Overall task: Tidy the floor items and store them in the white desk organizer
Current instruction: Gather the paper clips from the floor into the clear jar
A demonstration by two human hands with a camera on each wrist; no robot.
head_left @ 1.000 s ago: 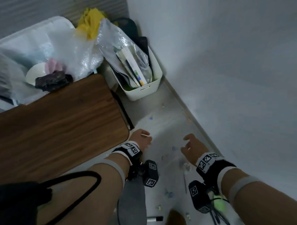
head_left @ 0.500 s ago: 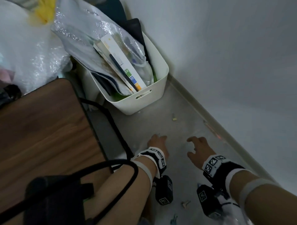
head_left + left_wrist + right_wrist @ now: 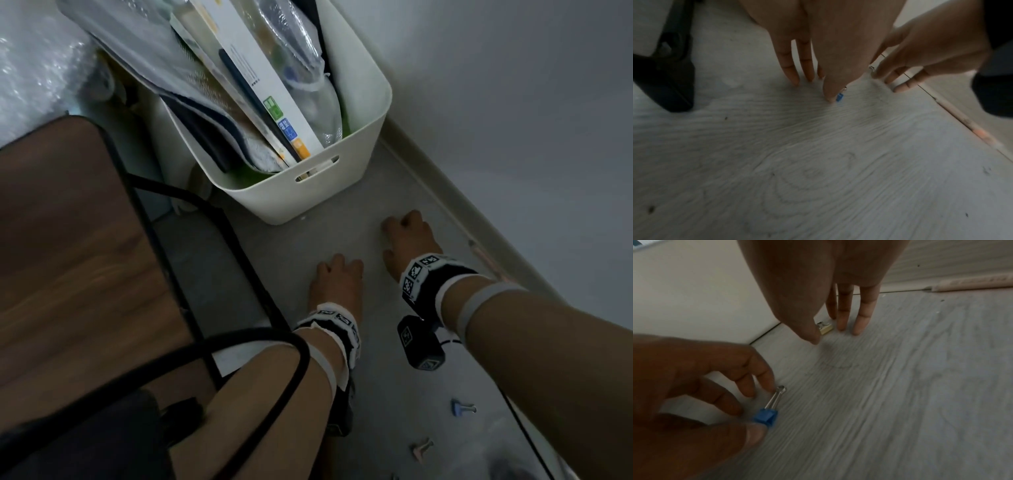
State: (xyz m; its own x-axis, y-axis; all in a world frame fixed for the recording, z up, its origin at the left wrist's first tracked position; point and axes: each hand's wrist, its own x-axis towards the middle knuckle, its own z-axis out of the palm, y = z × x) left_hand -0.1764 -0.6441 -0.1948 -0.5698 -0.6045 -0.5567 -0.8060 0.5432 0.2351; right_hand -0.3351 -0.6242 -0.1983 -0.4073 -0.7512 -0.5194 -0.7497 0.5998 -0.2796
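**A:** Where does it stand right now?

**B:** Both hands are down on the floor, close in front of the white bin. The left hand has its thumb and fingertips closing around a blue clip, the thumb right against its body. I can't tell whether it's truly pinched yet. The right hand has straight fingers reaching over a cream clip just beside the bin's wall; it holds nothing.

**A:** What's likely to go wrong?

**B:** These clips are small and hard on a smooth floor. A fingertip landing off-centre could flick one away, and the cream one might skid against the bin or under the bench. Catching the blue clip only by its wire handles could let it swing and drop.

**A:** Anything else?

**B:** More clips lie behind the wrists, a pale blue one and a pinkish one, and a pencil sits along the wall's edge. A forearm or a dangling cable could sweep them about, or they could simply be overlooked. Also, I can't confirm this bin is the organizer.
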